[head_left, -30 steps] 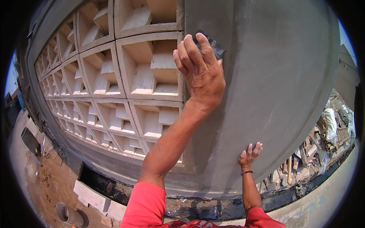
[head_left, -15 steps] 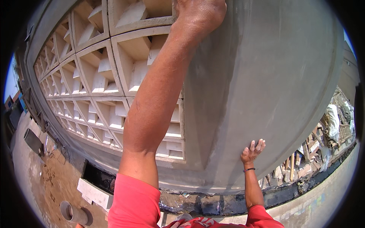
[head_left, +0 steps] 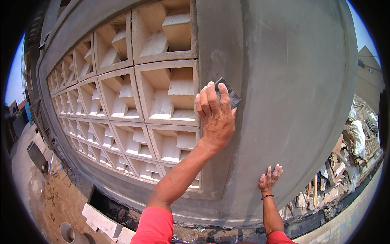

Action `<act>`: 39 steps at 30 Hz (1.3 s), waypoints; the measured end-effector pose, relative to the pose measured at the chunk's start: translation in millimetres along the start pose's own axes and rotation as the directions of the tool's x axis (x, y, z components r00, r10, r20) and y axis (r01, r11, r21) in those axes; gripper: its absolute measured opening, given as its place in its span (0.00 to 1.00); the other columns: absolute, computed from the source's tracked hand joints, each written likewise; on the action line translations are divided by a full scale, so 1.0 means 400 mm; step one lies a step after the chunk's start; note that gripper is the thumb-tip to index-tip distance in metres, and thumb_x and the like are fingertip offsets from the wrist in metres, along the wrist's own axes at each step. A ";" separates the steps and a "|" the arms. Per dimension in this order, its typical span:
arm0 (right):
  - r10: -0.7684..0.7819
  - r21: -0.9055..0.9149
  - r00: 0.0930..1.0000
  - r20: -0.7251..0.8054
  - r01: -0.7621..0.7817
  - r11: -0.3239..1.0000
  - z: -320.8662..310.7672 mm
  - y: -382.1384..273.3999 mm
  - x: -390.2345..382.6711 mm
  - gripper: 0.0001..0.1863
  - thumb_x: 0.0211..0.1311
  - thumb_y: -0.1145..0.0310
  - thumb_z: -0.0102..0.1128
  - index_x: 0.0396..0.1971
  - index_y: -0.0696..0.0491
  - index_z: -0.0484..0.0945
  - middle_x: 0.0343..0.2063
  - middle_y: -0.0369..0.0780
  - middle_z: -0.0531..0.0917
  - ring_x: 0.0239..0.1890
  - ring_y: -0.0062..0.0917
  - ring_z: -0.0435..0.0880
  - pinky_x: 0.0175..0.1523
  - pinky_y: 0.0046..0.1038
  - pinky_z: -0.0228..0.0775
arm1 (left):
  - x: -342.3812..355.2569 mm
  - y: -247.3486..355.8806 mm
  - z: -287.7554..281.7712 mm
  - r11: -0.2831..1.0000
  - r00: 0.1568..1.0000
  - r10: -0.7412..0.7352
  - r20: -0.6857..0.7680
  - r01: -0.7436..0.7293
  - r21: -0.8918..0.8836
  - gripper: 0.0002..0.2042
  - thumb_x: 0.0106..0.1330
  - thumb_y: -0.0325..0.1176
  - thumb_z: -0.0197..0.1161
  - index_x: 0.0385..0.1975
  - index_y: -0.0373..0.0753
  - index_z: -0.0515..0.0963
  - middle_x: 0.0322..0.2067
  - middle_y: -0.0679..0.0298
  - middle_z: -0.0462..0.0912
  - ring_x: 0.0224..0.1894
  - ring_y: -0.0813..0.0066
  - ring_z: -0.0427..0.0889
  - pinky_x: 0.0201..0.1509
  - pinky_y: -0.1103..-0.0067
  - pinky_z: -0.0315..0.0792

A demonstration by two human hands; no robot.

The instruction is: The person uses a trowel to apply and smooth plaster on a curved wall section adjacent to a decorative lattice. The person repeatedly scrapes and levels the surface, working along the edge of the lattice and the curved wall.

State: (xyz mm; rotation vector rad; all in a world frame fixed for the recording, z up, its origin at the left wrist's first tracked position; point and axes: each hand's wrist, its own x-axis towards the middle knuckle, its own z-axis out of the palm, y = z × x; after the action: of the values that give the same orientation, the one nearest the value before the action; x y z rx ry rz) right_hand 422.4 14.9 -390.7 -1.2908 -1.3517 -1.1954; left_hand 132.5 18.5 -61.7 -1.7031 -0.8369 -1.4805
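Observation:
My left hand (head_left: pixel 215 116) grips a dark, flat, squarish pad (head_left: pixel 229 95) against the grey plastered strip (head_left: pixel 219 49) of wall, just right of a grid of pale, breeze blocks (head_left: pixel 178 85) with angled insides. Lower to the right, my right hand (head_left: pixel 270 179) rests on the broad smooth plaster face (head_left: pixel 296 93) with fingers apart and nothing in them, a dark bracelet at the wrist.
A pile of scrap wood and debris (head_left: pixel 341 162) lies past the wall's right edge. A dark trench (head_left: pixel 103 199) runs along the wall's foot, with pale slabs (head_left: pixel 95 215) beside it. Concrete pipes (head_left: pixel 36 156) and dirt ground (head_left: pixel 53 191) are at the lower left.
My left hand rose out of the top of the view, then came down the strip with the pad, now lower than a second ago. The view has also shifted. My right hand stays on the wall.

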 end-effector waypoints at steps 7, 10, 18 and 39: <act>0.022 -0.043 1.000 0.004 -0.021 0.999 -0.017 0.027 -0.012 0.26 0.72 0.54 0.34 0.67 0.43 0.59 0.68 0.47 0.59 0.71 0.48 0.55 0.71 0.54 0.45 | 0.586 -0.011 -0.061 0.998 0.996 0.060 -0.061 -0.062 -0.026 0.28 0.70 0.30 0.44 0.68 0.26 0.49 0.65 0.39 0.54 0.71 0.46 0.47 0.75 0.60 0.38; 0.012 0.039 1.000 -0.001 -0.012 0.999 0.012 -0.036 -0.006 0.27 0.72 0.56 0.34 0.68 0.45 0.59 0.68 0.49 0.58 0.71 0.49 0.54 0.71 0.55 0.44 | 0.757 -0.116 -0.064 0.983 0.989 0.144 -0.016 -0.141 0.120 0.26 0.70 0.32 0.43 0.68 0.33 0.54 0.69 0.44 0.52 0.71 0.46 0.48 0.74 0.59 0.38; 0.004 0.000 1.000 -0.005 -0.004 1.000 0.000 0.002 -0.012 0.27 0.71 0.57 0.35 0.68 0.45 0.58 0.69 0.50 0.57 0.71 0.49 0.52 0.71 0.55 0.42 | 0.522 -0.035 -0.037 0.994 0.997 0.079 0.008 -0.080 0.080 0.29 0.70 0.31 0.46 0.67 0.27 0.47 0.67 0.39 0.48 0.70 0.41 0.46 0.72 0.56 0.44; 0.010 -0.011 1.000 0.000 -0.010 1.000 -0.008 0.018 -0.016 0.27 0.71 0.57 0.35 0.68 0.45 0.59 0.68 0.49 0.58 0.71 0.49 0.52 0.71 0.55 0.43 | 0.483 -0.024 -0.033 0.990 0.990 0.128 0.066 -0.132 0.057 0.34 0.68 0.34 0.52 0.70 0.31 0.45 0.72 0.43 0.36 0.73 0.45 0.39 0.75 0.58 0.40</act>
State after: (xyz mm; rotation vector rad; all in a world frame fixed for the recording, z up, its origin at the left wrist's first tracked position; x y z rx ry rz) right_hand 429.8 11.0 -396.0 -1.3038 -1.3386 -1.1979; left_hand 142.5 15.6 132.1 -1.7316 -0.7802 -1.3079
